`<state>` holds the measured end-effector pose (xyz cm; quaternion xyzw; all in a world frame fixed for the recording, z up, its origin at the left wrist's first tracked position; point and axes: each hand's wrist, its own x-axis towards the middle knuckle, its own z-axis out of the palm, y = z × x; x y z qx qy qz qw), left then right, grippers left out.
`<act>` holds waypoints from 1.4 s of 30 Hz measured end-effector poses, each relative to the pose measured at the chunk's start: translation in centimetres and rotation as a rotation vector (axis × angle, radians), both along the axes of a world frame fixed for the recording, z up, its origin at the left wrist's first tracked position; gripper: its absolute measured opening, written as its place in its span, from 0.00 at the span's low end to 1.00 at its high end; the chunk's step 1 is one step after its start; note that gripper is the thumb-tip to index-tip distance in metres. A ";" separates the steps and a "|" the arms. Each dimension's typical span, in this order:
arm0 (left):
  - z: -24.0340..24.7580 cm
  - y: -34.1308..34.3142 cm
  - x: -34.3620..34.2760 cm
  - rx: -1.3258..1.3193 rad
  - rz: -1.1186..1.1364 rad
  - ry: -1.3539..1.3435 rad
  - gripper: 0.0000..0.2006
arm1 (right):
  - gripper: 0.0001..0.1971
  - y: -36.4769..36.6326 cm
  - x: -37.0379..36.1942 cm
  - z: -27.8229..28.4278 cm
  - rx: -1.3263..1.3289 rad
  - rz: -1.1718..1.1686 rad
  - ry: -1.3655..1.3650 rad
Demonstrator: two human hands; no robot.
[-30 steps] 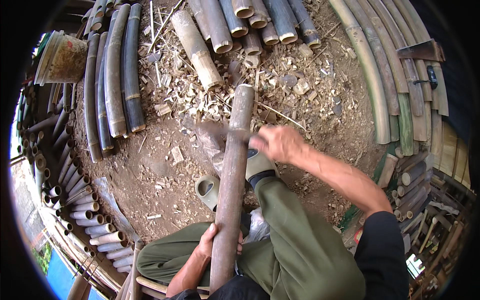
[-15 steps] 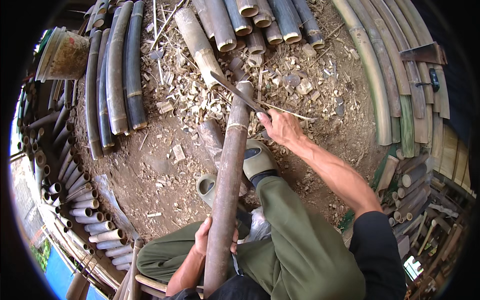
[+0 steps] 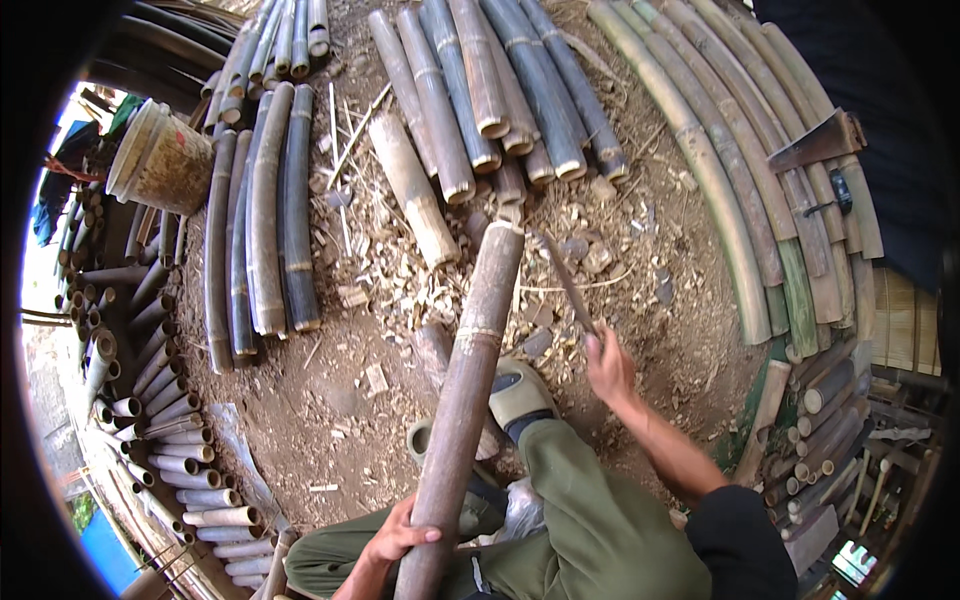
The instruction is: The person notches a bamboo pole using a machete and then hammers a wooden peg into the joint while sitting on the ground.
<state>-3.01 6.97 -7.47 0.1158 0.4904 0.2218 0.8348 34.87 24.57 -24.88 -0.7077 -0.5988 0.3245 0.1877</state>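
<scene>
A brownish bamboo pole slants up from my lap, its cut far end above the chip-strewn ground. My left hand wraps round its lower part, thumb on top. To the right of the pole, my right hand grips a long-bladed knife. Its handle is hidden in my fist. The blade points up and away, apart from the pole. Under the pole a short bamboo piece lies partly hidden by my shoes.
Wood chips cover the ground. Ahead lie dark bamboo poles and a pale-ended bamboo length. Split bamboo rests at right with a broad-bladed tool. A dirty bucket and stacked bamboo tubes are at left.
The knife has come off the pole's far end and swung right and nearer, with my right hand. My left hand's thumb now lies across the pole. The whole view has shifted.
</scene>
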 end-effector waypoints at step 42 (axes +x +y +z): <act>-6.4 24.1 0.6 0.702 -0.302 0.910 0.18 | 0.38 16.7 28.6 3.5 0.051 -0.807 -0.839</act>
